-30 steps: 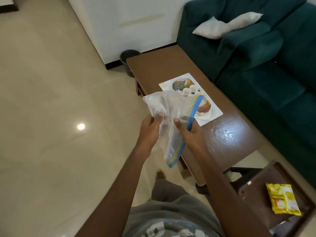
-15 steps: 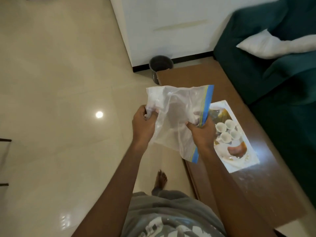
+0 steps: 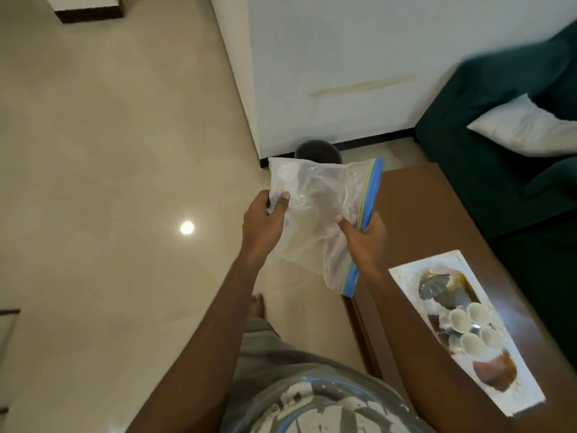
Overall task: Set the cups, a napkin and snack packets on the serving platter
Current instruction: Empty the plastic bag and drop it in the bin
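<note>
I hold a clear plastic zip bag [image 3: 318,214] with a blue seal strip up in front of me, over the floor beside the table. My left hand [image 3: 260,226] pinches its left edge and my right hand [image 3: 363,237] grips it by the blue strip. The bag looks empty. A white rectangular serving platter [image 3: 518,392] with printed pictures lies on the brown table at the lower right. Several small white cups [image 3: 473,326] stand close together on it.
The long brown wooden table [image 3: 437,220] runs along a dark green sofa [image 3: 499,170] with a white cushion [image 3: 527,129]. A dark round bin [image 3: 317,151] stands on the floor behind the bag, by the white wall. My bare foot [image 3: 257,306] is on the shiny tiled floor.
My view has swung left and down, so the platter now sits at the lower right. Both hands have spread the bag flatter and lifted it, the blue strip now on the right.
</note>
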